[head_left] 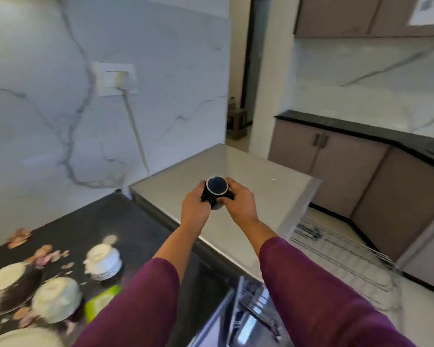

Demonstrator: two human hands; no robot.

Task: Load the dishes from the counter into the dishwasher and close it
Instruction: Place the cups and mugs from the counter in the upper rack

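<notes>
Between both hands, dark cup [216,190], lower half hidden

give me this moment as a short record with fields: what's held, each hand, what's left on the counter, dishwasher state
held item: dark mug, bottom toward the camera
left hand: grip on the mug's left side
right hand: grip on the mug's right side
position: mug over the steel top
left on dark counter: upturned white bowls, white cup stack, green item, blurred
dishwasher: open, rack pulled out
</notes>
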